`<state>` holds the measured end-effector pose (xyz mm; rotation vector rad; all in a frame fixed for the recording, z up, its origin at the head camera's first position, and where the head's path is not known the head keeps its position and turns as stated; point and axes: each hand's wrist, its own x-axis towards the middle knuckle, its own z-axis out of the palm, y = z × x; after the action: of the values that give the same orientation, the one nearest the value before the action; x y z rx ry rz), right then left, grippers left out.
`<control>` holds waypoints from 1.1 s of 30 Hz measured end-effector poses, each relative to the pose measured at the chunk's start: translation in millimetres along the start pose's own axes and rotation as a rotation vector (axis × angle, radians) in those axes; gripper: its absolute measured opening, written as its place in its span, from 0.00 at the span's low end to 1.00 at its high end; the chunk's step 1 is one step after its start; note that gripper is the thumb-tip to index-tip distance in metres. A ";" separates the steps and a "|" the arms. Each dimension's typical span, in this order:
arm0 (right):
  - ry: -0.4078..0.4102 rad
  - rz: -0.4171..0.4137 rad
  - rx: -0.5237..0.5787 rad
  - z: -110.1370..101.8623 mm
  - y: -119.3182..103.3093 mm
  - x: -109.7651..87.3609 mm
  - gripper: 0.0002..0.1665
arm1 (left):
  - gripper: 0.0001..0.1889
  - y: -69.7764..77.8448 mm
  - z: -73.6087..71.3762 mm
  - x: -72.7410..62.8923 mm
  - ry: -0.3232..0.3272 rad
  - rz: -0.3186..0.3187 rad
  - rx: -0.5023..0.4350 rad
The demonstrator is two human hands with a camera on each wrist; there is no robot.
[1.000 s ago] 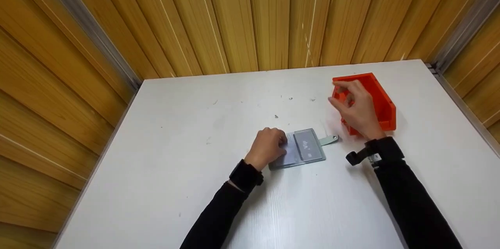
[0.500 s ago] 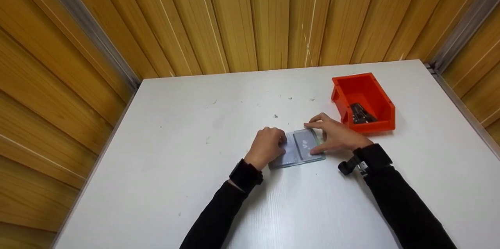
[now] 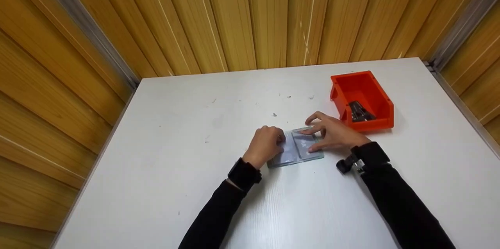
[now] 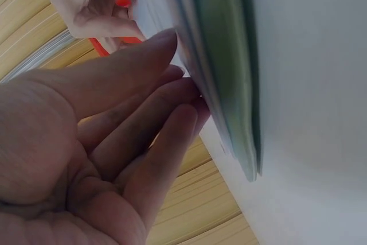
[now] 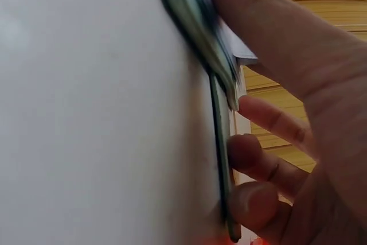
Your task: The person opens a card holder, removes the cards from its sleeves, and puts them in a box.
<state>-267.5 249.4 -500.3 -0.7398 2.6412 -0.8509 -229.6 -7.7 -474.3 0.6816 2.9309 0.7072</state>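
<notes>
A card holder [image 3: 290,152] with clear pockets and green edges lies spread flat on the white table. A grey card [image 3: 302,143] with pale lettering sits in its right half. My left hand [image 3: 264,145] grips the left half, thumb on the clear sleeves and the other fingertips at their far side. Over the right half, my right hand [image 3: 332,131] holds the holder between thumb and curved index finger. In the right wrist view the holder's edge [image 5: 198,38] bends under the thumb, and the closing strap [image 5: 222,147] runs beside the other fingers, which hide it in the head view.
A red bin [image 3: 365,96] with dark metal pieces [image 3: 359,111] inside stands at the right rear, just beyond the right hand. Wood-patterned panels [image 3: 234,18] close off the back and sides of the white table [image 3: 175,131].
My right hand has come from above the red bin down to the holder's right half, its index finger then moving inward over the card. The left hand has stayed in place.
</notes>
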 end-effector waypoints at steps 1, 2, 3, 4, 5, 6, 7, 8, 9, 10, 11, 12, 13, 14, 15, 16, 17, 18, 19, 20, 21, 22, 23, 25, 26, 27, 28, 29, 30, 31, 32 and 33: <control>0.012 -0.021 0.003 0.4 0.2 0.3 0.33 | 0.10 -0.2 -0.1 -0.2 0.003 0.002 -0.002; 0.022 -0.027 0.005 0.8 -0.3 0.5 0.29 | 0.10 -0.4 -0.1 -0.3 0.005 0.004 -0.008; 0.032 -0.035 0.009 1.1 -0.4 0.8 0.26 | 0.10 -0.6 0.0 -0.4 0.006 0.008 -0.013; 0.033 -0.037 0.010 1.4 -1.0 1.1 0.22 | 0.10 -1.1 0.2 -0.7 0.007 0.011 -0.015; 0.027 -0.035 0.014 1.6 -1.3 1.4 0.19 | 0.10 -1.7 0.3 -0.9 0.008 0.015 -0.015; 0.017 -0.025 0.023 1.6 -1.9 1.5 0.16 | 0.10 -2.2 0.5 -0.9 0.008 0.019 -0.017; 0.003 -0.006 0.033 1.5 -2.5 1.8 0.15 | 0.10 -2.4 0.2 -1.1 0.010 0.024 -0.019; -0.012 0.014 0.041 1.3 -3.0 2.1 0.14 | 0.10 -2.7 0.1 -1.1 0.009 0.028 -0.020; -0.026 0.026 0.059 1.0 -3.0 2.2 0.13 | 0.10 -3.0 -0.3 -1.1 0.009 0.031 -0.022; -0.039 0.030 0.078 0.3 -2.6 2.1 0.12 | 0.10 -3.2 -0.6 -0.9 0.009 0.033 -0.024; -0.048 0.034 0.096 -0.4 -2.3 1.9 0.10 | 0.10 -3.4 -1.0 -0.8 0.010 0.034 -0.027; -0.050 0.027 0.114 -1.4 -2.1 1.6 0.09 | 0.10 -3.6 -1.3 -0.6 0.007 0.032 -0.034; -0.049 0.017 0.132 -2.6 -1.8 1.4 0.07 | 0.10 -3.7 -1.7 -0.4 0.005 0.030 -0.040; -0.050 0.003 0.147 -3.9 -1.4 1.1 0.05 | 0.11 -4.0 -2.1 -0.2 0.002 0.025 -0.047; -0.053 -0.012 0.158 -5.3 -1.4 0.6 0.04 | 0.11 -4.3 -2.5 0.1 0.002 0.020 -0.055; -0.058 -0.028 0.162 -6.4 -1.9 0.2 0.04 | 0.10 -4.8 -2.9 0.7 0.007 0.013 -0.064; -0.068 -0.037 0.165 -7.1 -3.6 -0.4 0.05 | 0.10 -5.5 -3.6 1.3 0.026 0.007 -0.072; -0.081 -0.044 0.175 -7.3 -5.8 -0.8 0.07 | 0.09 -6.3 -4.4 2.0 0.057 -0.002 -0.086; -0.102 -0.039 0.179 -6.6 -8.3 -1.3 0.10 | 0.08 -7.2 -5.4 3.0 0.107 -0.013 -0.099; -0.127 -0.037 0.189 -4.9 -11.8 -1.4 0.13 | 0.08 -8.4 -6.5 3.9 0.168 -0.026 -0.113; -0.155 -0.033 0.196 -2.4 -16.3 -1.2 0.16 | 0.07 -9.7 -7.7 4.9 0.238 -0.037 -0.128; -0.184 -0.035 0.198 1.0 -21.1 -0.6 0.19 | 0.07 -10.9 -8.8 5.8 0.307 -0.049 -0.141; -0.213 -0.039 0.193 5.0 -26.1 0.2 0.21 | 0.07 -12.0 -9.8 6.4 0.368 -0.057 -0.150; -0.255 -0.057 0.155 13.2 -35.4 2.4 0.23 | 0.07 -13.5 -11.0 7.0 0.437 -0.065 -0.161; -0.269 -0.076 0.136 16.7 -39.6 3.6 0.22 | 0.06 -14.0 -10.9 7.0 0.437 -0.060 -0.157; -0.277 -0.096 0.110 19.3 -42.6 4.4 0.22 | 0.07 -14.2 -10.3 7.0 0.420 -0.048 -0.151; -0.276 -0.116 0.092 20.9 -44.6 4.9 0.22 | 0.07 -13.9 -9.6 6.8 0.386 -0.035 -0.144; -0.266 -0.128 0.081 21.2 -45.6 5.0 0.23 | 0.08 -13.5 -8.7 6.6 0.344 -0.021 -0.135; -0.250 -0.129 0.077 20.2 -45.6 4.8 0.23 | 0.08 -13.1 -7.6 6.4 0.299 -0.009 -0.127; -0.230 -0.133 0.080 18.3 -44.6 4.6 0.25 | 0.09 -12.4 -6.5 6.5 0.254 0.004 -0.116; -0.208 -0.129 0.083 15.8 -42.9 4.3 0.27 | 0.10 -11.7 -5.5 6.5 0.213 0.015 -0.105; -0.178 -0.118 0.077 12.9 -40.5 3.6 0.29 | 0.11 -10.9 -4.6 6.6 0.171 0.026 -0.098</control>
<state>-249.8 213.2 -486.3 -0.9144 2.4149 -0.8689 -240.7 -15.5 -474.6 0.6834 3.0188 0.9506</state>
